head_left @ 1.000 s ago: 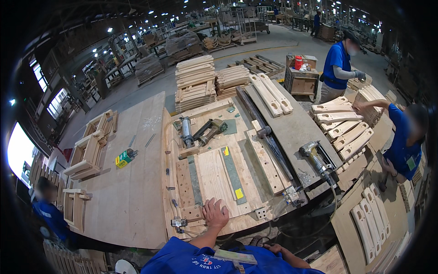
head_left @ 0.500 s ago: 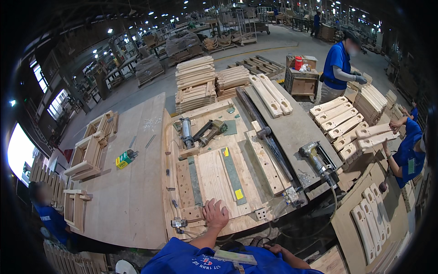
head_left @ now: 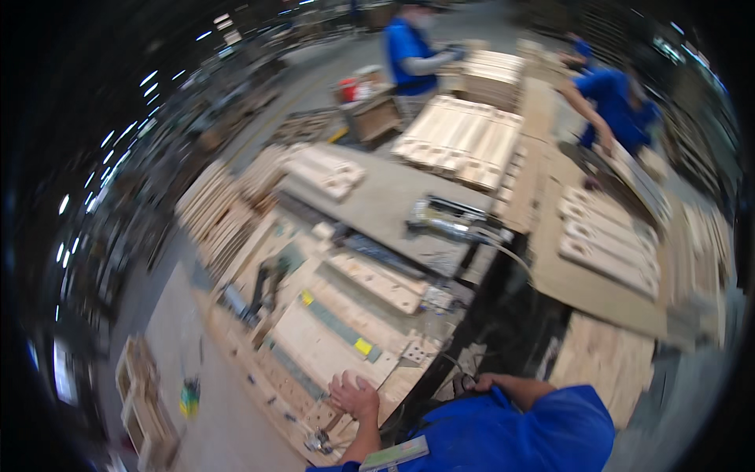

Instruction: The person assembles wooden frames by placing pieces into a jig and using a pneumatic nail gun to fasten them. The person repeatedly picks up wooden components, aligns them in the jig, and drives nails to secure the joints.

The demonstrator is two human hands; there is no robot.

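Observation:
My left hand [head_left: 354, 396] lies on the near end of a pale wooden panel [head_left: 318, 337], its fingers spread and bent slightly. The panel sits within a wooden jig [head_left: 259, 380] that has drilled side blocks and green strips with yellow patches. Close to my body, beside the dark gap at the bench edge, is my right hand [head_left: 470, 384]; its fingers are partly hidden and blurred, so what it holds cannot be made out. Toward the jig's far side lie a dark nail gun [head_left: 271, 282] and a silver air tool [head_left: 238, 304].
Another nail gun [head_left: 448, 218] with a hose rests on the grey bench [head_left: 377, 185]. Slotted wooden slats [head_left: 609, 236] lie on cardboard at right, where a co-worker [head_left: 617, 110] bends over boards. Another person [head_left: 413, 59] stands behind stacked slats [head_left: 460, 138]. Small wooden frames [head_left: 145, 405] stand at left.
The view has swung to the right and blurred, so the benches appear turned and shifted left. My left hand stays on the panel's near end; my right hand remains by my body.

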